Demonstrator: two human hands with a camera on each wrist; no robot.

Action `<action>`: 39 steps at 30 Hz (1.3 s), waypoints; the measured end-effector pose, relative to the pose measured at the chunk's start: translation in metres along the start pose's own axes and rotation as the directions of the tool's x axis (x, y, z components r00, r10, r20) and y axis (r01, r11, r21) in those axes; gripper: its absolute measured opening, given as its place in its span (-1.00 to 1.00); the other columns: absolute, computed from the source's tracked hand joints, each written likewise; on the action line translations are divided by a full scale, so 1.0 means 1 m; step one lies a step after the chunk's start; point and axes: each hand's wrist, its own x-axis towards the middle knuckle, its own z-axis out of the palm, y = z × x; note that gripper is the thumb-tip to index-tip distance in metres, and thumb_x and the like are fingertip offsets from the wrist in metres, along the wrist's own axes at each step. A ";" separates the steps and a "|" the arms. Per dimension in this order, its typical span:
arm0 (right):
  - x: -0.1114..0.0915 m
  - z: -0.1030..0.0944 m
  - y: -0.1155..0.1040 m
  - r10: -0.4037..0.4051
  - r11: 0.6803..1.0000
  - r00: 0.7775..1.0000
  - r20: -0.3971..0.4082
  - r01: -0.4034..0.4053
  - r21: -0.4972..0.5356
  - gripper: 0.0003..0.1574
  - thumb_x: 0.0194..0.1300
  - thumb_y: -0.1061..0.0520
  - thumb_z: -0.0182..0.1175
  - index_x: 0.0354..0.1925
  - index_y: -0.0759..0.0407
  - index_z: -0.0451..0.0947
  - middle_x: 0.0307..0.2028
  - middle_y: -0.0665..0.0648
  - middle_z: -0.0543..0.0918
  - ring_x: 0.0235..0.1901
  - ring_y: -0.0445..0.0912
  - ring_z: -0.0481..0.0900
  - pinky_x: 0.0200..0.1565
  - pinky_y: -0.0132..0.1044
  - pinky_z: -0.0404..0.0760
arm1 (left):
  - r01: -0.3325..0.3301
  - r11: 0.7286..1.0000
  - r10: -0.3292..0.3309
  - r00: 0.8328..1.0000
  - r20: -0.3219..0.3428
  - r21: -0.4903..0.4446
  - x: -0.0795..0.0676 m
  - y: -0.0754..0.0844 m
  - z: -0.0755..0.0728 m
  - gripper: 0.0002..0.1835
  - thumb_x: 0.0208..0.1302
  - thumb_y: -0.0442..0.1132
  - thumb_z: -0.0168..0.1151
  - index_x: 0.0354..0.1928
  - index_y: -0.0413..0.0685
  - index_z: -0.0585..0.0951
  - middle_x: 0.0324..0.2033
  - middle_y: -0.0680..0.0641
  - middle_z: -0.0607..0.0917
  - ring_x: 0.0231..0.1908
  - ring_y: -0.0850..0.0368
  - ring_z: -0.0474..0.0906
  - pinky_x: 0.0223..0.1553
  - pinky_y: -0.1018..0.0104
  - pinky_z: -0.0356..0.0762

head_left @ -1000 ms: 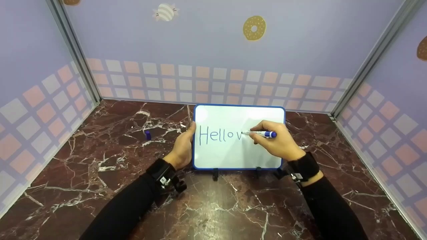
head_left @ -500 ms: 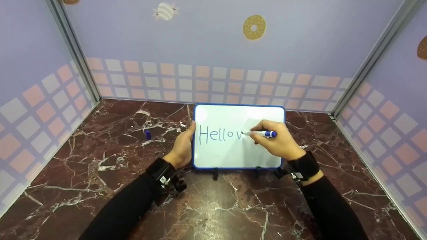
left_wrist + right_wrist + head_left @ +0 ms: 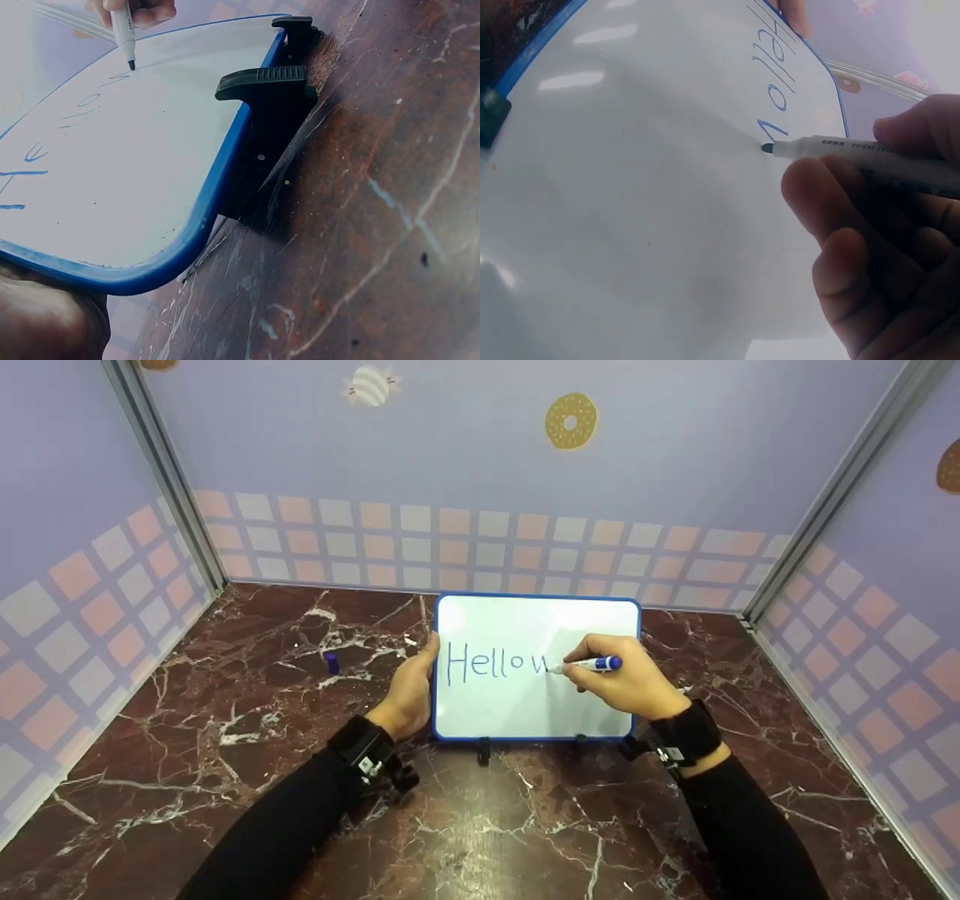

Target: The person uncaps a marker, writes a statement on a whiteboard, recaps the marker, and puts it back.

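Note:
A whiteboard (image 3: 495,705) with a blue rim leans back on a black stand (image 3: 262,127), whose hooks hold its lower edge. Blue writing on it reads "Hello" and then part of a "w". At the board's left edge my left hand (image 3: 411,690) grips the rim, thumb along the side and the other fingers hidden behind. My right hand (image 3: 626,679) pinches a white marker (image 3: 877,159) with a blue end. The marker's dark tip (image 3: 769,148) touches the board at the last letter.
A blue marker cap (image 3: 332,663) lies on the dark red marbled table (image 3: 225,795), left of the board. Patterned lilac wall panels (image 3: 465,442) with metal corner posts enclose the table at the back and sides.
My right hand has moved the marker tip slightly down and to the right, adding a stroke to the last letter. My left hand and the board have stayed put.

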 end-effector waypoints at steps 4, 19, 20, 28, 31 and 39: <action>0.002 -0.002 -0.001 0.019 1.000 1.000 0.011 -0.019 -0.010 -0.96 0.53 0.23 0.44 -0.13 0.20 0.81 -0.22 0.10 0.88 -0.41 -0.08 0.80 -0.41 -0.37 0.67 | -0.006 1.000 0.006 1.000 0.002 0.006 0.000 0.002 -0.001 -0.29 0.80 0.32 -0.21 0.40 -0.09 0.64 0.14 -0.24 0.82 0.00 -0.15 0.84 0.03 -0.06 0.82; 0.008 -0.008 -0.004 -0.011 1.000 0.999 -0.042 0.011 -0.005 -0.96 0.52 0.28 0.43 -0.14 0.24 0.81 -0.36 0.19 0.83 -0.42 -0.04 0.80 -0.44 -0.40 0.64 | -0.030 0.999 0.029 0.999 0.036 0.030 0.002 0.011 0.000 -0.29 0.79 0.32 -0.20 0.42 -0.08 0.63 0.16 -0.25 0.81 0.06 -0.18 0.82 0.08 -0.12 0.80; 0.008 -0.008 -0.004 -0.015 1.000 0.998 -0.054 0.015 -0.001 -0.96 0.51 0.29 0.43 -0.14 0.25 0.81 -0.38 0.18 0.83 -0.43 -0.02 0.80 -0.43 -0.40 0.65 | -0.031 0.999 0.030 0.999 0.037 0.033 0.002 0.012 0.000 -0.29 0.79 0.32 -0.20 0.42 -0.08 0.63 0.16 -0.25 0.81 0.06 -0.18 0.82 0.08 -0.13 0.80; 0.011 -0.010 -0.006 -0.029 0.999 0.993 -0.116 0.027 -0.018 -0.93 0.49 0.29 0.45 -0.14 0.33 0.79 -0.42 0.17 0.82 -0.45 0.03 0.80 -0.44 -0.42 0.61 | -0.032 0.999 0.031 0.999 0.032 0.023 0.004 0.014 0.001 -0.29 0.80 0.31 -0.20 0.43 -0.09 0.62 0.16 -0.25 0.81 0.05 -0.17 0.83 0.08 -0.10 0.81; 0.010 -0.010 -0.006 -0.031 0.999 0.991 -0.128 0.028 -0.031 -0.91 0.48 0.27 0.47 -0.15 0.32 0.79 -0.43 0.14 0.82 -0.46 -0.01 0.79 -0.46 -0.42 0.58 | -0.032 0.999 0.031 0.999 0.028 0.019 0.003 0.011 0.001 -0.29 0.79 0.33 -0.18 0.43 -0.09 0.62 0.16 -0.24 0.81 0.05 -0.17 0.83 0.08 -0.09 0.81; 0.003 -0.004 0.000 -0.026 0.999 0.991 -0.129 0.023 -0.028 -0.94 0.48 0.29 0.46 -0.16 0.31 0.79 -0.43 0.09 0.82 -0.46 -0.01 0.79 -0.45 -0.41 0.63 | -0.011 1.000 0.011 1.000 0.020 0.003 -0.001 0.001 -0.001 -0.30 0.79 0.32 -0.17 0.44 -0.07 0.62 0.17 -0.25 0.81 0.07 -0.18 0.82 0.09 -0.10 0.80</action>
